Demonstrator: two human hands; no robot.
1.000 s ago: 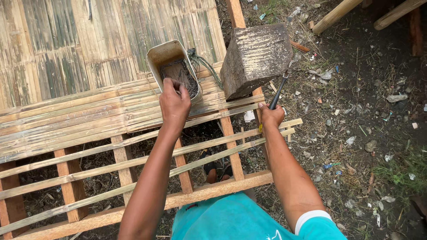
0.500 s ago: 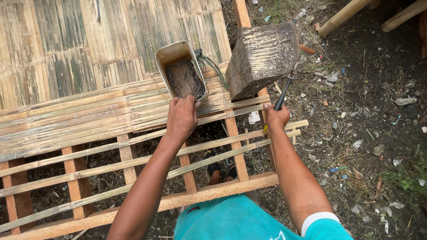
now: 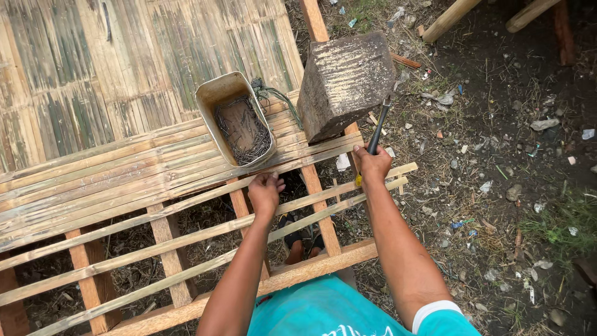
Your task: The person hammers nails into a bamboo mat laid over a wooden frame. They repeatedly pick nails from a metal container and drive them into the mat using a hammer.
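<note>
Bamboo slat platform (image 3: 93, 174) spans 9 to 12 o'clock. Wooden block (image 3: 345, 81) sits at 1 o'clock. Metal tin of nails (image 3: 235, 121) lies at 11 o'clock. Right hand (image 3: 372, 165) is closed around hammer (image 3: 377, 132). Left hand (image 3: 265, 191), fingers curled, presses a slat; contents indeterminate.

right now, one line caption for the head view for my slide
Left hand on a bamboo slat below a tin of nails; right hand grips a hammer by a wooden block.
</note>
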